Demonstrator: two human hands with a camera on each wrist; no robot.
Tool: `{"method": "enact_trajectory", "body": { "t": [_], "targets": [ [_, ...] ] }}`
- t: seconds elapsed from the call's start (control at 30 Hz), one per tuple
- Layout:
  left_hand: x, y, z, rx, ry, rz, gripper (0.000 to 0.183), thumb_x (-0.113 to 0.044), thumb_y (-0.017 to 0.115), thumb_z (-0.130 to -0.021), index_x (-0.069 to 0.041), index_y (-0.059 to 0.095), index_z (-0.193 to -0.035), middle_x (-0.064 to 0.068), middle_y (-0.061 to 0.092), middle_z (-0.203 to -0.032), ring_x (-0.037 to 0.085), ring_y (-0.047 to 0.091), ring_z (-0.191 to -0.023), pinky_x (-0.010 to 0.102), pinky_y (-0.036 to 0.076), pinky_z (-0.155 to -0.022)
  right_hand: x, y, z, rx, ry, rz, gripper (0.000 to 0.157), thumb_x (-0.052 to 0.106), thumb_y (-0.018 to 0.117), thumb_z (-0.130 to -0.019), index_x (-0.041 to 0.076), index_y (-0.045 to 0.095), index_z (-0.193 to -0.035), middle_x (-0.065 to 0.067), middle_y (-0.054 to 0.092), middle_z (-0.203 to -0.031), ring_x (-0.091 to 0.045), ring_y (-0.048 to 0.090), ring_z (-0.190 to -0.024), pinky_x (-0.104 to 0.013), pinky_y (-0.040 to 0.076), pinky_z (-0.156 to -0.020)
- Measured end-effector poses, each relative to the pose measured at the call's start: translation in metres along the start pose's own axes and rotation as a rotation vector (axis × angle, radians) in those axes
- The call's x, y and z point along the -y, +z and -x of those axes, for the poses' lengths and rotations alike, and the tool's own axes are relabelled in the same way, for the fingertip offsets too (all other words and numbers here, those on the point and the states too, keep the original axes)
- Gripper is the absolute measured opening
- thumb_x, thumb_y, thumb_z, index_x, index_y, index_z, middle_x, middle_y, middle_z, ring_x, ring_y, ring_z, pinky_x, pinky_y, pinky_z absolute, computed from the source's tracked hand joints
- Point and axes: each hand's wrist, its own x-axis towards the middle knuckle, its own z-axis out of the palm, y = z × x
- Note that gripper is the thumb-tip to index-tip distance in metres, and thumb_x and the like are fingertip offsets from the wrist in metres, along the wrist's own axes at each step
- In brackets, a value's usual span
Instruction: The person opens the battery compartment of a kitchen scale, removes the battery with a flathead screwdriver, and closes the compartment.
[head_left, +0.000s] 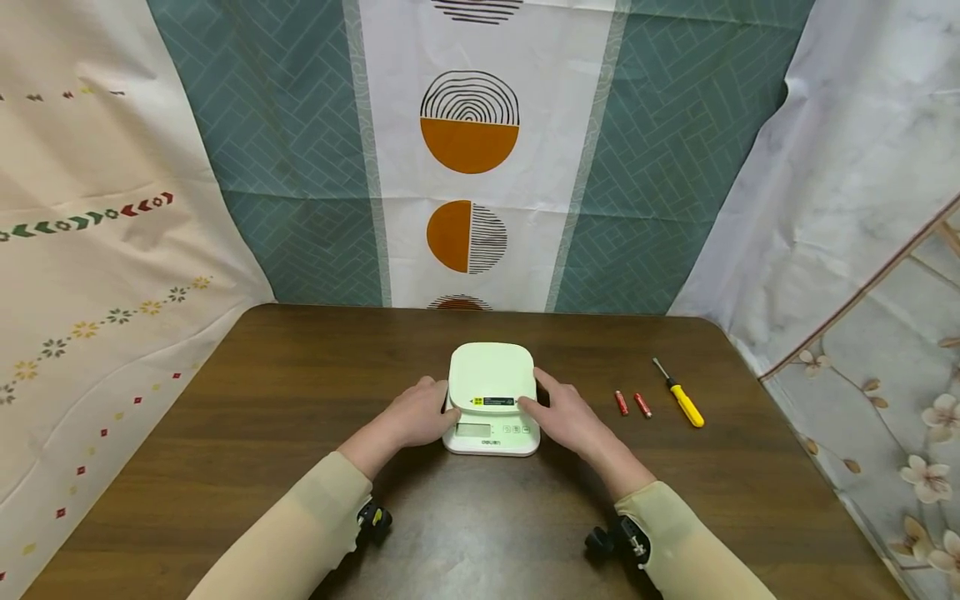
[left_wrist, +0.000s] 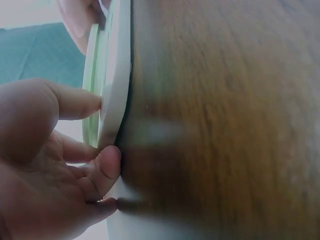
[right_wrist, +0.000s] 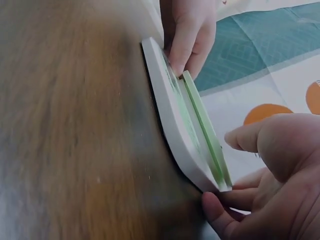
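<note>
A white kitchen scale (head_left: 492, 371) with a pale green-tinted platform lies face up on the table. Its small display (head_left: 473, 430) and buttons face the person. My left hand (head_left: 422, 412) holds its left side, thumb at the front panel beside the platform. On the opposite side my right hand (head_left: 567, 417) holds it too, the thumb near the dark label (head_left: 498, 401). In the left wrist view, the left fingers (left_wrist: 111, 161) curl against the scale's lower edge. The right wrist view shows the right fingertips (right_wrist: 212, 205) at the bottom edge, close to the tabletop.
Two small red batteries (head_left: 621, 403) lie on the brown wooden table (head_left: 315, 350) to the right of the scale. Beyond them is a screwdriver (head_left: 686, 406) with a yellow handle. Patterned cloth (head_left: 300, 167) hangs behind the table and along both sides.
</note>
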Motion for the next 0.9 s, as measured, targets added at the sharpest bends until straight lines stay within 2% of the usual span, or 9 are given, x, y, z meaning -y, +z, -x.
{"method": "enact_trajectory", "body": {
  "t": [0.1, 0.2, 0.3, 0.37, 0.5, 0.6, 0.9],
  "targets": [
    [0.001, 0.001, 0.002, -0.013, -0.019, 0.002, 0.063, -0.031, 0.070, -0.109, 0.004, 0.051, -0.159, 0.018, 0.058, -0.124, 0.029, 0.059, -0.101, 0.045, 0.053, -0.088, -0.002, -0.003, 0.004, 0.026, -0.057, 0.068, 0.081, 0.036, 0.070, -0.111, 0.002, 0.031, -0.173, -0.023, 0.042, -0.172, -0.043, 0.039, -0.158, -0.063, 0.038, -0.123],
    [0.000, 0.002, 0.008, -0.055, -0.005, -0.008, 0.081, -0.039, 0.075, -0.107, 0.002, 0.039, -0.168, 0.023, 0.054, -0.146, 0.037, 0.062, -0.124, 0.051, 0.053, -0.104, -0.003, -0.005, 0.012, 0.053, -0.126, 0.144, 0.088, 0.039, 0.074, -0.108, 0.001, 0.029, -0.173, -0.020, 0.040, -0.173, -0.043, 0.037, -0.159, -0.062, 0.038, -0.124],
    [-0.004, 0.002, 0.016, -0.088, 0.066, -0.053, 0.094, -0.044, 0.077, -0.105, 0.003, 0.032, -0.171, 0.026, 0.044, -0.165, 0.043, 0.050, -0.148, 0.059, 0.040, -0.122, -0.003, -0.005, 0.021, 0.062, -0.162, 0.217, 0.094, 0.042, 0.080, -0.104, 0.001, 0.031, -0.173, -0.018, 0.039, -0.174, -0.044, 0.034, -0.160, -0.062, 0.038, -0.124],
    [-0.006, 0.002, 0.021, -0.088, 0.105, -0.079, 0.098, -0.047, 0.079, -0.103, 0.003, 0.030, -0.172, 0.026, 0.038, -0.172, 0.046, 0.040, -0.157, 0.066, 0.031, -0.126, -0.002, -0.005, 0.027, 0.059, -0.180, 0.263, 0.097, 0.044, 0.084, -0.100, 0.002, 0.033, -0.172, -0.019, 0.041, -0.173, -0.044, 0.034, -0.160, -0.062, 0.039, -0.123],
    [-0.009, 0.004, 0.029, -0.045, 0.115, -0.124, 0.104, -0.054, 0.080, -0.100, -0.003, 0.028, -0.174, 0.023, 0.026, -0.179, 0.049, 0.027, -0.163, 0.073, 0.021, -0.127, -0.002, -0.002, 0.034, 0.060, -0.188, 0.336, 0.102, 0.045, 0.089, -0.095, 0.004, 0.035, -0.171, -0.019, 0.042, -0.173, -0.043, 0.032, -0.162, -0.062, 0.040, -0.123],
    [-0.010, 0.006, 0.033, -0.028, 0.109, -0.155, 0.106, -0.057, 0.080, -0.099, -0.004, 0.028, -0.175, 0.021, 0.023, -0.180, 0.050, 0.023, -0.164, 0.073, 0.020, -0.127, -0.002, 0.001, 0.037, 0.062, -0.194, 0.363, 0.104, 0.043, 0.091, -0.094, 0.004, 0.034, -0.171, -0.019, 0.041, -0.173, -0.044, 0.030, -0.163, -0.062, 0.038, -0.124],
    [-0.005, 0.012, 0.035, -0.042, 0.097, -0.223, 0.103, -0.057, 0.079, -0.100, -0.002, 0.032, -0.173, 0.018, 0.025, -0.181, 0.046, 0.023, -0.165, 0.073, 0.019, -0.127, -0.006, 0.004, 0.035, 0.050, -0.220, 0.386, 0.101, 0.043, 0.088, -0.096, 0.004, 0.034, -0.172, -0.019, 0.039, -0.174, -0.041, 0.029, -0.164, -0.060, 0.037, -0.125]
  ]
}}
